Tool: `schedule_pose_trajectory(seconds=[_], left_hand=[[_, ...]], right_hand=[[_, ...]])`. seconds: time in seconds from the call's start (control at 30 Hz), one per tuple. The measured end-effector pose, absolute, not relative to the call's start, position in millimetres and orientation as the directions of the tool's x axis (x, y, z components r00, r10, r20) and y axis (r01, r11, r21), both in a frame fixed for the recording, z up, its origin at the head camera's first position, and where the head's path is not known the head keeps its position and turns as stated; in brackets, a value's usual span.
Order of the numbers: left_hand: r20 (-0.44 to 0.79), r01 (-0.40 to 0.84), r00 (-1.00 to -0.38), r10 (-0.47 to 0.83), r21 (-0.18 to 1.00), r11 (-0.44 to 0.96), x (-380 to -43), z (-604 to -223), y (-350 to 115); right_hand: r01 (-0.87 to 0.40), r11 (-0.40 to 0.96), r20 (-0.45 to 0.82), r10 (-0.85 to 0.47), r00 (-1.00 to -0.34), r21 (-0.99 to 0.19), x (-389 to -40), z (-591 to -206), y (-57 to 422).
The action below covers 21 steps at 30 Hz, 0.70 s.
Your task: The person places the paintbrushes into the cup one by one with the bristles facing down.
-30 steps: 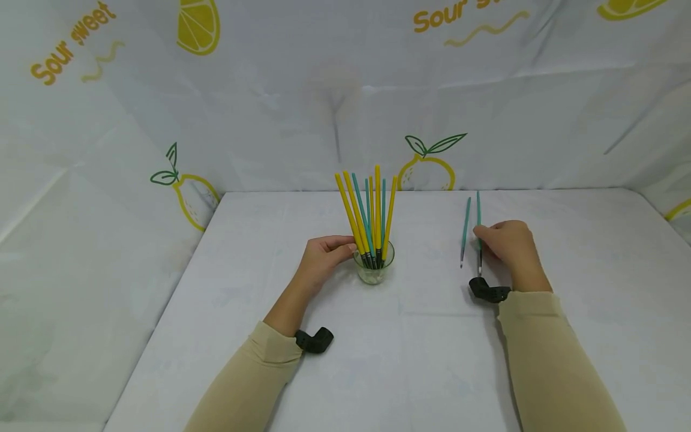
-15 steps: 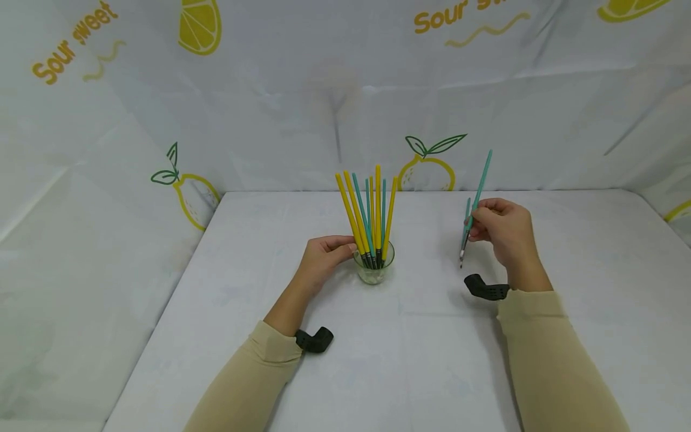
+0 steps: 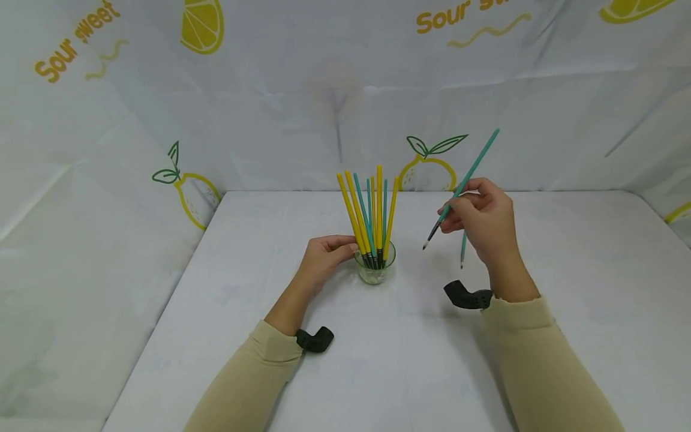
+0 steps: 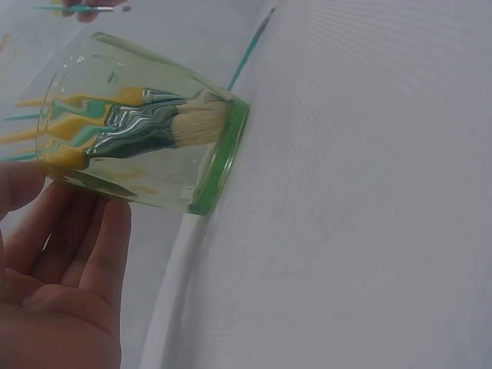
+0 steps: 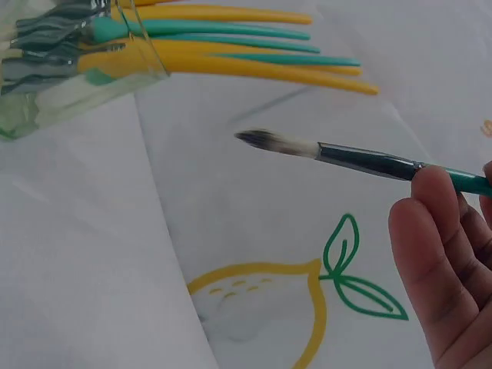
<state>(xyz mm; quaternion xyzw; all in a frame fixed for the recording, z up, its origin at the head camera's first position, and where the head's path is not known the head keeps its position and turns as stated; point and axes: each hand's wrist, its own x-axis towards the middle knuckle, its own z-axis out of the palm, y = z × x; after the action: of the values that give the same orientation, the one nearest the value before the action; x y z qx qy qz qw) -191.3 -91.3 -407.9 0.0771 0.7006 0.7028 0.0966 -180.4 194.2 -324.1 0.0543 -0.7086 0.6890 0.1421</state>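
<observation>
A clear greenish glass (image 3: 373,275) stands upright on the table, holding several yellow and teal paintbrushes (image 3: 358,210), bristles down. At its left side, my left hand (image 3: 320,263) holds the glass near the rim with thumb and fingers. In the left wrist view, the brush bristles (image 4: 198,124) show through the glass wall. To the right of the glass, my right hand (image 3: 486,219) pinches a teal paintbrush (image 3: 475,163) in the air, tilted with its dark-tipped bristles (image 5: 273,143) down and leftward. Another teal paintbrush (image 3: 463,252) lies on the table, partly hidden behind the right hand.
The white-covered table (image 3: 378,360) meets a hanging white cloth (image 3: 281,120) with lemon prints at its back edge. A black wrist camera (image 3: 315,340) sits on the left wrist, and another black camera (image 3: 466,296) on the right wrist.
The right hand has lifted one teal paintbrush off the table and carried it left toward the glass, tilting it. The left hand and the glass have stayed in place.
</observation>
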Motion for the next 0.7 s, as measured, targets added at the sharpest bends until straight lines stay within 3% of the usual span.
schedule_pose_trajectory(seconds=[0.33,0.7], left_hand=[[-0.011,-0.013,-0.968,0.250,1.000,-0.006,-192,-408,-92],[-0.018,-0.013,-0.968,0.249,1.000,0.022,-192,-410,-91]], right_hand=[[-0.398,0.137,0.412,0.089,-0.907,-0.907,-171,-320,168],[-0.375,0.339,0.402,0.012,-0.915,-0.863,-170,-337,147]])
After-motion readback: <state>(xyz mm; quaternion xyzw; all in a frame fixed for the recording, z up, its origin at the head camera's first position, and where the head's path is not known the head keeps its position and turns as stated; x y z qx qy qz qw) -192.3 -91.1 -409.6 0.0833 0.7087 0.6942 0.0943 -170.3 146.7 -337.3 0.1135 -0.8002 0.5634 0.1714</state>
